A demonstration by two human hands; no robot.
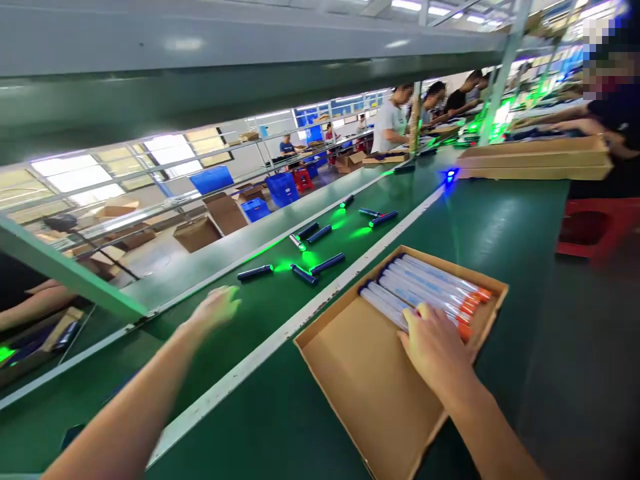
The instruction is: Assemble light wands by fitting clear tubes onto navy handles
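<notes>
My right hand (437, 343) is in a shallow cardboard tray (370, 373), its fingers curled on the nearest of several clear tubes (425, 280) with orange ends and dark tips. The tubes lie side by side at the tray's far end. Over the green conveyor belt (270, 307), my left hand (215, 308) is smeared by motion and its fingers cannot be made out. Just beyond it lies a dark pen-shaped flashlight (255, 273) glowing green at one end. Several similar lights, such as another dark flashlight (327, 263), are scattered farther up the belt.
A white rail (280, 341) separates the belt from my green worktop. Farther along the worktop stands a long cardboard box (535, 160), with a blue light (451, 175) beside it. Co-workers (393, 123) work along the line. A green post (75, 267) stands at left.
</notes>
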